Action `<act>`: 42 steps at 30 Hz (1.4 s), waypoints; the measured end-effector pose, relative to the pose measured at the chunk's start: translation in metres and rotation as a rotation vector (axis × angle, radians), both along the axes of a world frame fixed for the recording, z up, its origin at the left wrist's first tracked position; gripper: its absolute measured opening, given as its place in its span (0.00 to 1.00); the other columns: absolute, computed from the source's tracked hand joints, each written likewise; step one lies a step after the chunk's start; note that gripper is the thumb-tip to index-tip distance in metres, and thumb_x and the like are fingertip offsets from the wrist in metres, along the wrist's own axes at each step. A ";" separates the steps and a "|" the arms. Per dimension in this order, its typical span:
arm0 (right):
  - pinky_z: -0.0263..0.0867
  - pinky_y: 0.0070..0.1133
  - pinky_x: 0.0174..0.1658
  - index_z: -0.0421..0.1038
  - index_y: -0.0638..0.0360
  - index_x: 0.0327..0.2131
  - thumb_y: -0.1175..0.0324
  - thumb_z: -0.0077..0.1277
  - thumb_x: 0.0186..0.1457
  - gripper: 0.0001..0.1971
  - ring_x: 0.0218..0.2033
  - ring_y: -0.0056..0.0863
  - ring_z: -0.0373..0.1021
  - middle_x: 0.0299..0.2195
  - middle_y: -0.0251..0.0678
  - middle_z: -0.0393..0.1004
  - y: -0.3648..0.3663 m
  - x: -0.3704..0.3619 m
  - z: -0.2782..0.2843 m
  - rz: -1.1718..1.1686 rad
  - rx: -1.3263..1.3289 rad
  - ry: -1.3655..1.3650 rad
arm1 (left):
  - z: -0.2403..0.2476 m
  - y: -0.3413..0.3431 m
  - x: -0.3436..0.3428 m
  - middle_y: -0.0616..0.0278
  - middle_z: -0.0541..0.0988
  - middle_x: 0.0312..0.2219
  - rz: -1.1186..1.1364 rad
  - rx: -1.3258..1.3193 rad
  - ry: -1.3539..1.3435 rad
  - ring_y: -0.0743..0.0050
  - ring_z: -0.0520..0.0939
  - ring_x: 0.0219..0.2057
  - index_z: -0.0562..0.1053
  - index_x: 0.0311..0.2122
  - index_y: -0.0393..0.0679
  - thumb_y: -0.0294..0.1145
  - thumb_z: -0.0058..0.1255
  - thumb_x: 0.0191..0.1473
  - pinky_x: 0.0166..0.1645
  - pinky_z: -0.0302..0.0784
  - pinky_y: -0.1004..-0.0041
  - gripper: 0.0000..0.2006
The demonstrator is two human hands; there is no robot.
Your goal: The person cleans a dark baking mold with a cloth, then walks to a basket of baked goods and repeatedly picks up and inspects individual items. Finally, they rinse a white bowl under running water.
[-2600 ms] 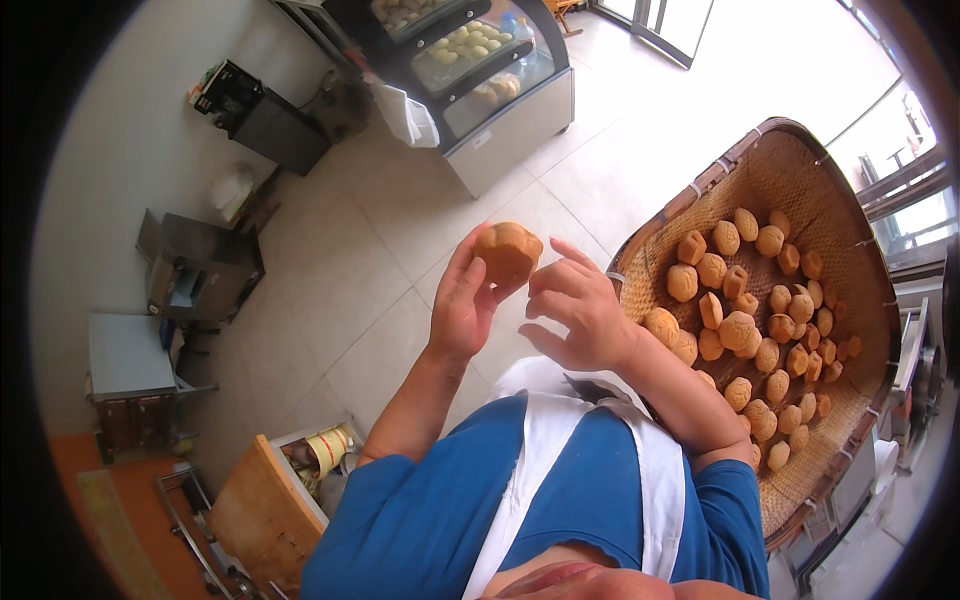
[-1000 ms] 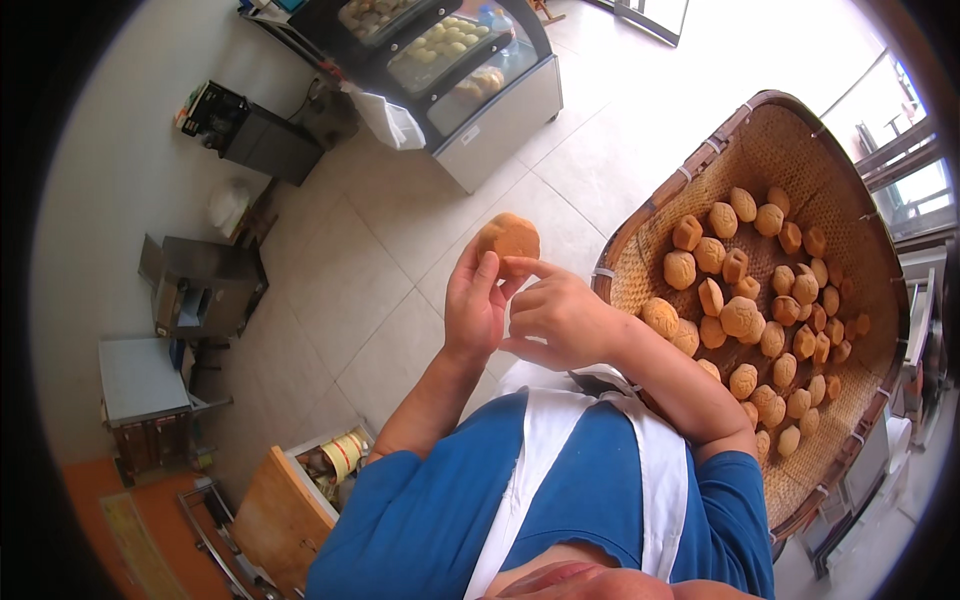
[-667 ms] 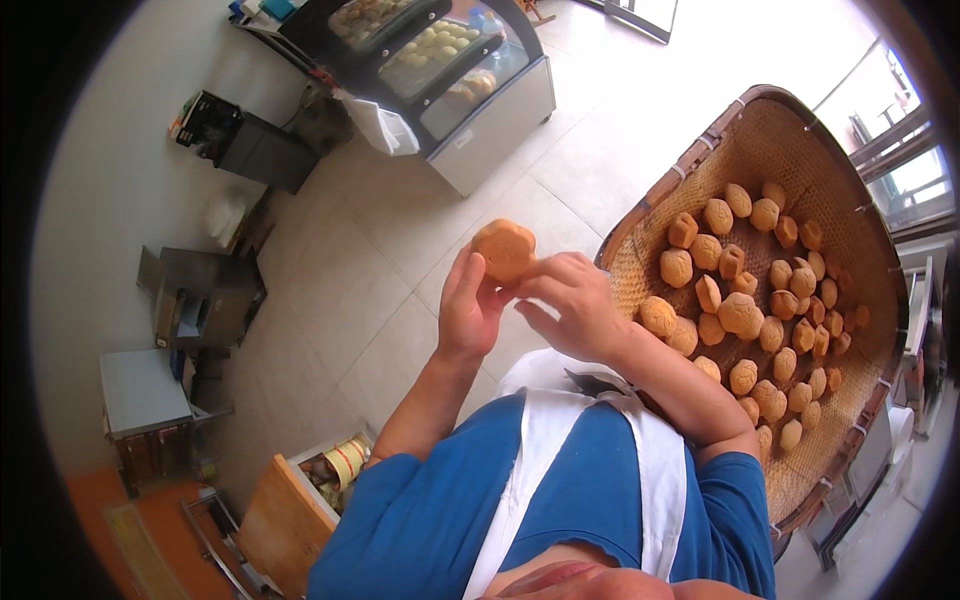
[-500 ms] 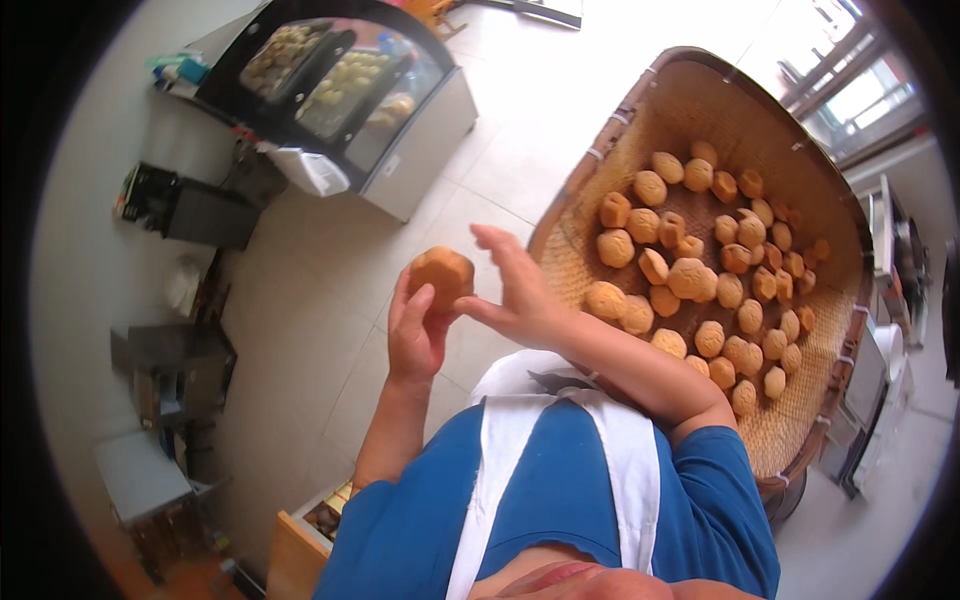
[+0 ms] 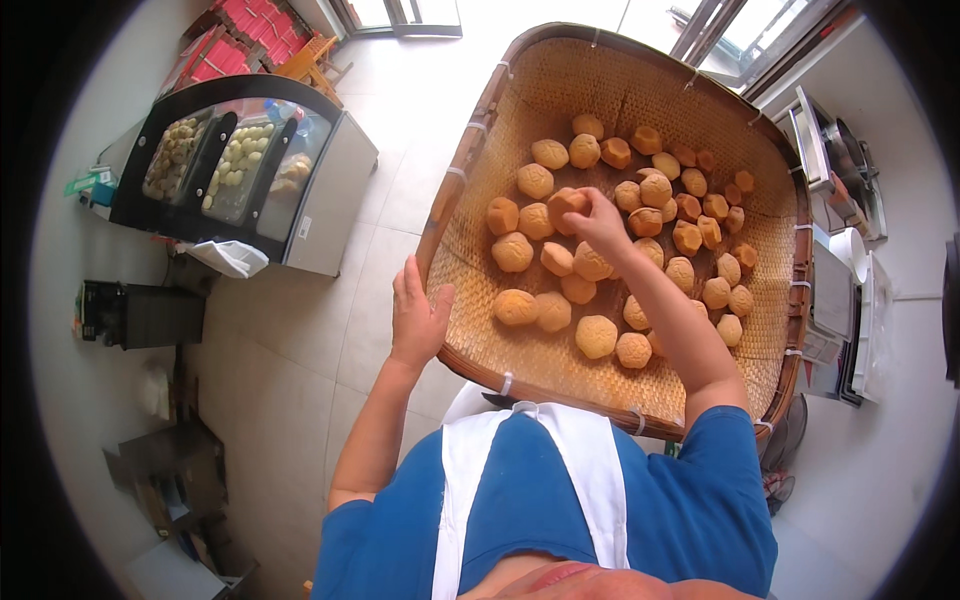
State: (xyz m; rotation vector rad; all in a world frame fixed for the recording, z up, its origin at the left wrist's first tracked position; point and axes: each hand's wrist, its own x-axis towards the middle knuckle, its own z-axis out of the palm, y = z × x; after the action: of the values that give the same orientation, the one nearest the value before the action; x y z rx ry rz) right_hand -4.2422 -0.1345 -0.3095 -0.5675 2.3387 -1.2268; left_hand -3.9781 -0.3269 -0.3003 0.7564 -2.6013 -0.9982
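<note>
A large woven bamboo basket (image 5: pixel 640 408) stands before me, with many round golden-brown baked buns (image 5: pixel 596 336) lying loose in it. Some are cracked on top, others darker with flattened sides. Over the basket's left half, my right hand (image 5: pixel 602 226) is closed on a darker bun (image 5: pixel 568 208), thumb and fingers round its edge. Other buns lie right around and below it. Outside the basket's near left rim, my left hand (image 5: pixel 420 318) is open and holds nothing. Its fingers point up and its thumb stands apart; I cannot tell whether it touches the rim.
A glass-topped display case (image 5: pixel 230 170) with pale round items stands at the far left, a white cloth (image 5: pixel 230 258) hanging at its front. Dark box-like equipment (image 5: pixel 140 314) lines the left wall. Trays and racks (image 5: pixel 845 310) stand right of the basket. Red packages (image 5: pixel 255 35) are stacked behind.
Both hands were together left of the basket, the left holding a bun. Now the right hand has a bun over the basket, and the left is empty. My view has turned toward the basket.
</note>
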 end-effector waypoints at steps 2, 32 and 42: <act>0.63 0.30 0.51 0.62 0.61 0.52 0.66 0.54 0.46 0.27 0.47 0.40 0.69 0.44 0.47 0.71 0.012 -0.041 -0.023 -0.089 0.238 0.257 | 0.006 0.008 -0.010 0.39 0.63 0.52 0.088 -0.072 -0.030 0.42 0.67 0.52 0.50 0.61 0.34 0.41 0.53 0.53 0.55 0.65 0.58 0.37; 0.63 0.29 0.51 0.59 0.67 0.55 0.67 0.52 0.49 0.29 0.49 0.35 0.66 0.50 0.46 0.66 -0.002 -0.069 -0.096 -0.106 -0.335 -0.188 | 0.013 0.012 -0.014 0.44 0.69 0.48 0.125 -0.182 -0.043 0.43 0.73 0.47 0.56 0.59 0.40 0.35 0.53 0.51 0.50 0.70 0.57 0.31; 0.65 0.28 0.50 0.67 0.63 0.50 0.54 0.55 0.51 0.27 0.47 0.38 0.70 0.46 0.47 0.73 0.061 -0.053 -0.109 0.115 0.243 -0.050 | 0.011 0.012 -0.012 0.44 0.69 0.48 0.134 -0.164 -0.034 0.43 0.72 0.48 0.56 0.59 0.40 0.35 0.53 0.51 0.50 0.70 0.57 0.31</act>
State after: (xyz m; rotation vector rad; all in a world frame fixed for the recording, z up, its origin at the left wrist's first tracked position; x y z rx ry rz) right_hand -4.2947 -0.0733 -0.4182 -0.5717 2.3326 -0.8789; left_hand -3.9904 -0.3152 -0.2894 0.8983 -2.5816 -0.7309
